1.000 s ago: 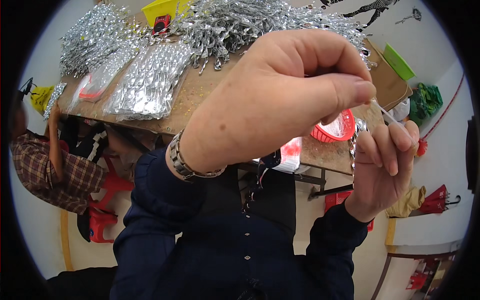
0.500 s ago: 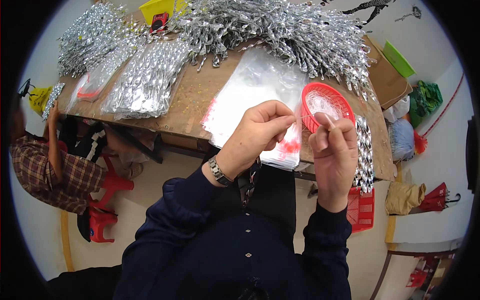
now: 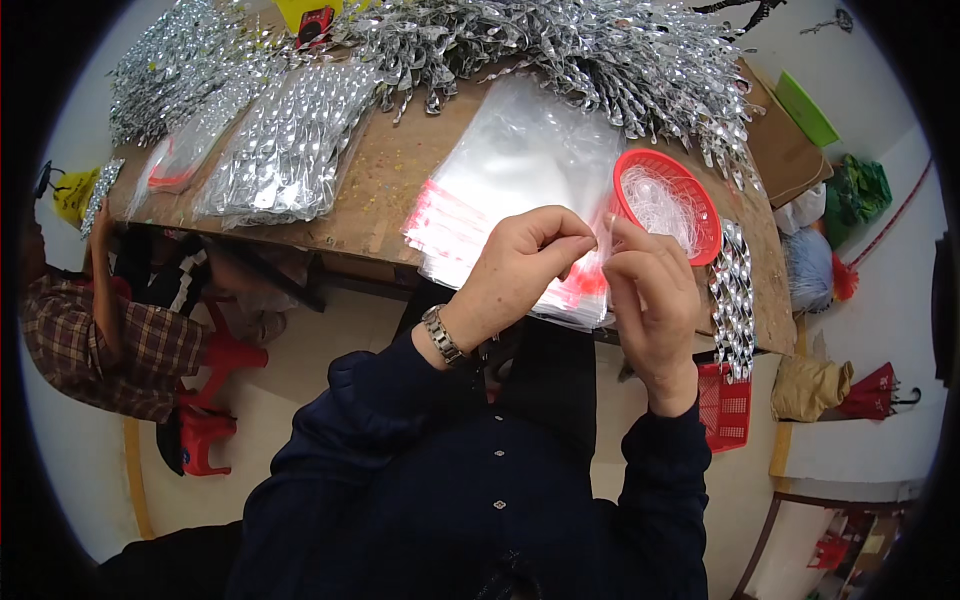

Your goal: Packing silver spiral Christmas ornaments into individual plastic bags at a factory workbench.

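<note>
My left hand (image 3: 522, 262), with a metal watch at the wrist, is closed in a pinch of thumb and forefinger. A thin clear thread seen between my hands earlier is too fine to follow now. Close by on its right, my right hand (image 3: 655, 305) has its fingers curled, tips near the left fingertips; what they hold is too small to make out. Both hands are above a stack of clear plastic bags (image 3: 520, 150) with pink-red ends. Beside the right hand is a red plastic basket (image 3: 712, 225) holding a tangle of clear threads (image 3: 660, 210).
Silver twisted foil strands (image 3: 560, 60) are heaped along the back of the wooden table (image 3: 385, 180). Filled bags (image 3: 290, 150) lie left. More foil strands (image 3: 733, 300) hang over the front edge at right, above a red crate (image 3: 725, 410). A person (image 3: 110, 345) sits at far left.
My right hand has turned and its fingertips have come closer to the left ones. The left hand stays pinched. The view has shifted slightly.
</note>
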`<state>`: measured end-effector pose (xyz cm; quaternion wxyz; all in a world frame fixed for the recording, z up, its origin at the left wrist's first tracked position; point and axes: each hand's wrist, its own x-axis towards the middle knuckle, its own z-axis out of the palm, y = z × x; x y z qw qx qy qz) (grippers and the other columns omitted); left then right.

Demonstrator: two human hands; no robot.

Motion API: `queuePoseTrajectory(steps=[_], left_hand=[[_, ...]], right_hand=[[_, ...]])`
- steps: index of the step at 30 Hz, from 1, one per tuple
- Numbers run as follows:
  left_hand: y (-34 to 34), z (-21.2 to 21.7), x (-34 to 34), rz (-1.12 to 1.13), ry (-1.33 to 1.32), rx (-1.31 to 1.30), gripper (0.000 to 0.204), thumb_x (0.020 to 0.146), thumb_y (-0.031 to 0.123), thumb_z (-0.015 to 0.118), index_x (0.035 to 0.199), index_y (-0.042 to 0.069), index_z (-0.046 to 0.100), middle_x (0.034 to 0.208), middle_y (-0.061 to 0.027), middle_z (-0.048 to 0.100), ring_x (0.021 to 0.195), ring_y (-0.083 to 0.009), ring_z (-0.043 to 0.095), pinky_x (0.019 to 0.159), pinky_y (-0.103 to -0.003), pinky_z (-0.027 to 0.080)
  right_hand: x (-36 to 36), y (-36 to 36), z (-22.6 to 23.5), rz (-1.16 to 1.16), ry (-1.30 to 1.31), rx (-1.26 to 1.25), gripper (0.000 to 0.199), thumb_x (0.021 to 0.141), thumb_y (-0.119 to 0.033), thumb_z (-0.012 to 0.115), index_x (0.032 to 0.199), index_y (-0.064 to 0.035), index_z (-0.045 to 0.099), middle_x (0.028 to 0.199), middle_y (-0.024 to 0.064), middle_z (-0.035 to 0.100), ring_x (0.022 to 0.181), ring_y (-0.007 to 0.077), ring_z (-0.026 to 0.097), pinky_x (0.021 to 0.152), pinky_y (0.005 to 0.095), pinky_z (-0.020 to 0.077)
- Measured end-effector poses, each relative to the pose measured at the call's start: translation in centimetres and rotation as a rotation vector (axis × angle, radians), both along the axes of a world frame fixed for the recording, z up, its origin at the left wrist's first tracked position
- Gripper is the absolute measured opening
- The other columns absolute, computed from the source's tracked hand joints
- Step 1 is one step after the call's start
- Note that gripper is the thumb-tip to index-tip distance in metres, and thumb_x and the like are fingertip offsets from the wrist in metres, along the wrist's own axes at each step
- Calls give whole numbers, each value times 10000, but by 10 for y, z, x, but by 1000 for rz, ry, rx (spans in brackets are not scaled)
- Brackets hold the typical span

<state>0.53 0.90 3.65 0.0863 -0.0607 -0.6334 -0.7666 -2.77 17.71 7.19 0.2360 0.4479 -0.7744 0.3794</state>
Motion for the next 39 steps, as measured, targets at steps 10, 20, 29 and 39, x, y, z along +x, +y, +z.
queuePoseTrajectory(steps=[10, 20, 29, 39], left_hand=[[2, -11, 2, 17, 18, -22, 156, 908, 130, 617, 990, 9, 672, 735, 42, 569, 619, -8, 451, 533, -168, 346], [0, -9, 4, -61, -137, 35, 141, 906, 163, 629, 937, 34, 676, 666, 58, 527, 533, -1, 397, 473, -167, 300], [-3, -12, 3, -93, -138, 65, 142, 912, 169, 614, 934, 43, 676, 667, 51, 539, 528, -1, 404, 469, -161, 303], [-1, -12, 9, -115, -156, 79, 131, 922, 151, 596, 944, 49, 676, 683, 52, 537, 540, -2, 396, 476, -161, 303]], right_hand=[[5, 0, -2, -58, 232, 314, 108, 733, -7, 666, 808, -30, 593, 1149, 92, 640, 979, 289, 573, 849, 386, 450], [2, 4, -11, -23, 274, 333, 138, 689, -26, 641, 807, -54, 577, 1155, 60, 628, 1003, 237, 577, 856, 377, 431], [3, 6, -13, 6, 166, 268, 134, 725, 17, 671, 837, -15, 605, 1131, 129, 615, 979, 293, 582, 846, 375, 469], [0, 9, -27, 7, -287, -49, 76, 831, 53, 603, 896, 18, 589, 1078, 146, 610, 972, 205, 592, 857, 293, 459]])
